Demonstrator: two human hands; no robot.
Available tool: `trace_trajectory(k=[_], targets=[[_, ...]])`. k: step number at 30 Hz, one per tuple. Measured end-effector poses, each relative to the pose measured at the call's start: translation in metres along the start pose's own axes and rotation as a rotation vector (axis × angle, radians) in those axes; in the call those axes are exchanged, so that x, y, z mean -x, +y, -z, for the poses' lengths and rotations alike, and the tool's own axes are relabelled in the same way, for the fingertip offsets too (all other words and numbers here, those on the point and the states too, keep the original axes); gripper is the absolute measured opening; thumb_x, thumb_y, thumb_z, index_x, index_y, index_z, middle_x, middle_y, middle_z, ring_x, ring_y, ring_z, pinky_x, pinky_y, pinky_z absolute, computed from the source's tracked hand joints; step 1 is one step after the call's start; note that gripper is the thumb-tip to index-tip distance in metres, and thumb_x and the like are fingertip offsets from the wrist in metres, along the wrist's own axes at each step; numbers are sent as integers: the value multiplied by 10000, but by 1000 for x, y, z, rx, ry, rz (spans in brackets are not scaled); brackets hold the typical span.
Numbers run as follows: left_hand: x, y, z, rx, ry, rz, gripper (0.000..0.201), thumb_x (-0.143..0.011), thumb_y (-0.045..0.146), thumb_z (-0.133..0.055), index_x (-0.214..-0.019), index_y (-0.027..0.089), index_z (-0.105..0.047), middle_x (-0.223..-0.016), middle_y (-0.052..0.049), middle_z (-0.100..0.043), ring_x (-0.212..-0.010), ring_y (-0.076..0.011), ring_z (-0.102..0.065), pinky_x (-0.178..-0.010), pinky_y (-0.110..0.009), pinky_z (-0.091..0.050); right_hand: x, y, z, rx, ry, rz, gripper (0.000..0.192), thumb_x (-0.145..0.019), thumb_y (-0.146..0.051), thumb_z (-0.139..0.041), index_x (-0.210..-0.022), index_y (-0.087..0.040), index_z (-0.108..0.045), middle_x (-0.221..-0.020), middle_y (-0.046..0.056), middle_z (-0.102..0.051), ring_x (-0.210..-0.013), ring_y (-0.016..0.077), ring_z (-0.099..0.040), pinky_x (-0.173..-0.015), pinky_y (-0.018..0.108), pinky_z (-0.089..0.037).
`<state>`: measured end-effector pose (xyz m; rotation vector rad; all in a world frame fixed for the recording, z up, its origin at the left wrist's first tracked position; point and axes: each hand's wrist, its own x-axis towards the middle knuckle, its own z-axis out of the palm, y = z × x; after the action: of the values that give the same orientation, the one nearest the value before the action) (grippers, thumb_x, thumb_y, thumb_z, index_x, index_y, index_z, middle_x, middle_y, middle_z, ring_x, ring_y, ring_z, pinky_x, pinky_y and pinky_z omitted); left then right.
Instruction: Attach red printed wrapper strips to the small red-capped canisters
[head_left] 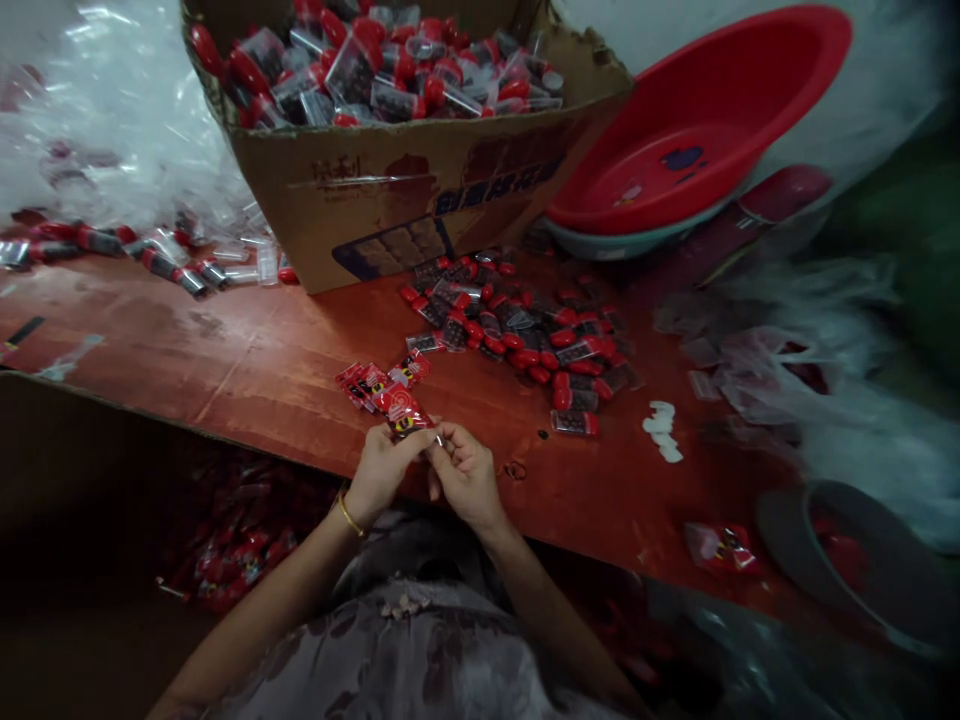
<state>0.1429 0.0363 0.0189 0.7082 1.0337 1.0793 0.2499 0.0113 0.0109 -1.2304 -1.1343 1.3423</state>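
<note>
My left hand [386, 462] is closed on a red printed packet [400, 405] at the near edge of the table, thumb on its lower end. Close beside it, my right hand [466, 475] pinches at that same end; a small shiny bit shows between the fingertips, too small to name. Just beyond the hands lie several more red packets [361, 384], partly overlapping. To the right of my right hand are thin dark bands [514, 470]. Farther back spreads a pile of small clear tubes with red caps and dark contents [517, 325].
A cardboard box [360, 215] full of capped tubes stands at the back. Right of it leans a red basin [795, 75]. White pieces [662, 432], a red packet [720, 548] and a grey container [784, 525] lie rightward. Plastic bags [142, 120] heap at back left.
</note>
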Motion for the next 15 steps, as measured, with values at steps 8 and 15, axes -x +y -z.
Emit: trace_trajectory(k=[8,15], targets=[[10,8,4,209,-35,124,398,-607,486,-730,-789,134,-687,-802,-71,-708,-791,-202,-652,-676,-281,-509,-15,1,-7,-61,-25,-21,329,-636,-482,-696,-674,-212,-511,-537,-53,-596,-377,84,-512,-372,193,-411],[28,-3,38,214,-39,330,372,-670,480,-690,-888,179,-682,-1016,-89,-705,-1049,-267,-609,-865,-380,-504,-22,6,-15,394,48,186,393,-651,-568,-666,-595,-212,-509,-555,-37,-578,-505,101,-524,-503,209,-425]])
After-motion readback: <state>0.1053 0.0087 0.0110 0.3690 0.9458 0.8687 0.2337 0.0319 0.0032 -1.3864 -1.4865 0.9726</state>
